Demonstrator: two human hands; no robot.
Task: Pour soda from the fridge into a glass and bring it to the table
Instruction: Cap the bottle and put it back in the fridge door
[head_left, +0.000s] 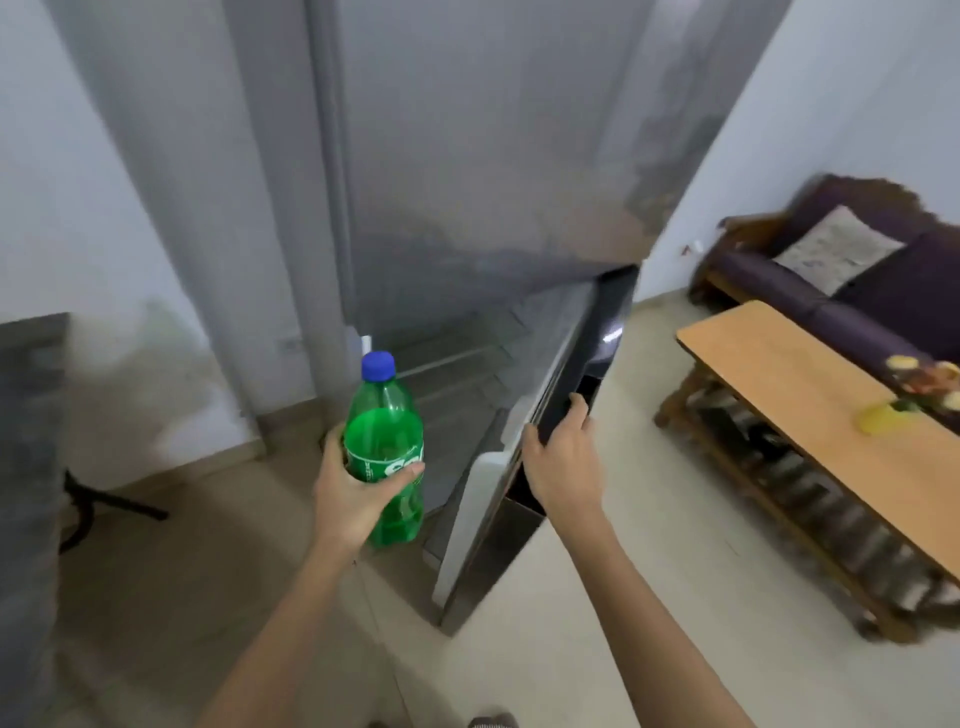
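Observation:
A green soda bottle (385, 431) with a blue cap stands upright in my left hand (353, 493), which grips its lower half in front of the grey fridge (467, 156). The lower fridge door (566, 395) hangs partly open, showing pale shelves inside. My right hand (563, 457) holds the door's outer edge, fingers wrapped over it. A wooden table (810, 400) stands to the right. No glass is in view.
A dark purple sofa (852, 280) with a light cushion sits behind the table. A yellow item with flowers (914, 395) rests on the table's far right. A grey surface and black stand legs (104, 504) are at the left. Pale tiled floor lies around me.

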